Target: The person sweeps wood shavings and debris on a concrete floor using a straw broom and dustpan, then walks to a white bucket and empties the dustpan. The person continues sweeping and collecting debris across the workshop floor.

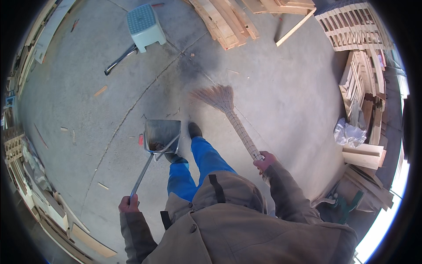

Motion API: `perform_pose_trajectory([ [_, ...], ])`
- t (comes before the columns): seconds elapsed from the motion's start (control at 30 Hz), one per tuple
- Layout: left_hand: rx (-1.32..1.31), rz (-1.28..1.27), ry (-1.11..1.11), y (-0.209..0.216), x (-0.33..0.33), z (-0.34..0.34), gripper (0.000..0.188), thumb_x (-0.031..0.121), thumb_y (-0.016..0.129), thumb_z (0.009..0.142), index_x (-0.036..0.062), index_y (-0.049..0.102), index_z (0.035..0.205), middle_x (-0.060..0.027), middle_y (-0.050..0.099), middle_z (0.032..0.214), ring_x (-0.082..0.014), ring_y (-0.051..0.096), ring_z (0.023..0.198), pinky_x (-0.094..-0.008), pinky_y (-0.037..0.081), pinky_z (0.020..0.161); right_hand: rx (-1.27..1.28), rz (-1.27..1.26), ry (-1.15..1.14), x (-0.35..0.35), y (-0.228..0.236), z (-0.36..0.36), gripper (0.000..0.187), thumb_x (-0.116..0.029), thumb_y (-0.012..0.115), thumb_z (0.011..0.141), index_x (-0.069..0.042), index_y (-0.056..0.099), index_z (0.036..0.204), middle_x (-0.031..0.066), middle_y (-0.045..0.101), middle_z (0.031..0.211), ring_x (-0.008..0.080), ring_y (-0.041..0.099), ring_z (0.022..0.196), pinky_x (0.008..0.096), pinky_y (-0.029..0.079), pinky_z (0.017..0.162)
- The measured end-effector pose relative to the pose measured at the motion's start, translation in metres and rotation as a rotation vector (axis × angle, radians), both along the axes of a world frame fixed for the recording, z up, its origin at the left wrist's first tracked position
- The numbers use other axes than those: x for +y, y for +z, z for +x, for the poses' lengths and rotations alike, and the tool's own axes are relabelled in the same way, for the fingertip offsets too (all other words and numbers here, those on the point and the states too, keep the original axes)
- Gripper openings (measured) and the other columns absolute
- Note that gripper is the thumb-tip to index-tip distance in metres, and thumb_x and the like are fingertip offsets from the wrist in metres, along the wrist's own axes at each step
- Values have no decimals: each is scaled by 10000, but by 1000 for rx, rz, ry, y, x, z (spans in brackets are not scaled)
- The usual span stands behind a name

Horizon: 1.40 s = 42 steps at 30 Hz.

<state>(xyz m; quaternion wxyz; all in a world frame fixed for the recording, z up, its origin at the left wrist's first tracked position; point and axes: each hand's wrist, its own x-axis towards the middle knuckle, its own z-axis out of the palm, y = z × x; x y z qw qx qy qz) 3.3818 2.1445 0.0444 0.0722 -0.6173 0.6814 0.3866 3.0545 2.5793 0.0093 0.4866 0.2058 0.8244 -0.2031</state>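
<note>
My left hand (129, 203) is closed round the long metal handle of a dustpan (163, 129). The grey pan rests on the concrete floor by my feet, with a little dark debris inside. In my right hand (265, 162) is the bound handle of a straw broom (238, 124). Its reddish-brown bristles fan out toward the upper left, ahead of my shoes and apart from the pan. Dark dust marks the floor beyond the bristles. A small red object (140, 139) lies beside the pan's left side.
A light blue plastic stool (143, 26) stands ahead, with a dark metal tool (119, 60) on the floor beside it. Wooden boards (220, 22) lie at the far side. Pallets (354, 26) and stacked timber line the right, more boards the left. Wood scraps (100, 91) are scattered about.
</note>
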Motion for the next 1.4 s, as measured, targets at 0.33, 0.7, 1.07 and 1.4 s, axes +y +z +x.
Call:
perform_pose_trajectory([
  [0.33,127,7,42,-13,0,10,286,234,766,846,18,630,715,21,531,609,-64,436,576,-265,358,519,215,-24,137,-35,-159,-72,469,-186,722,771,-4,607,1187,131,639,741,218,623,580,371,529,535],
  [0.7,61,-11,45,-7,-17,19,282,221,740,868,20,619,712,21,513,594,-66,453,562,-262,404,506,-136,-13,215,-10,-42,33,674,-311,728,726,-21,564,1313,211,699,1017,306,697,908,392,560,813],
  [1.07,-13,-7,-81,-7,-24,-10,307,244,747,859,13,612,708,21,491,590,-63,413,567,-276,391,492,36,-89,-409,46,-32,8,626,-89,704,814,-25,483,1396,150,664,806,215,641,577,364,548,472],
  [1.4,82,-72,-158,2,-29,-2,343,271,760,861,32,600,676,50,472,592,-52,387,581,-262,308,517,45,-152,-582,52,-98,9,551,-100,682,862,7,481,1364,138,626,760,214,612,551,378,534,477],
])
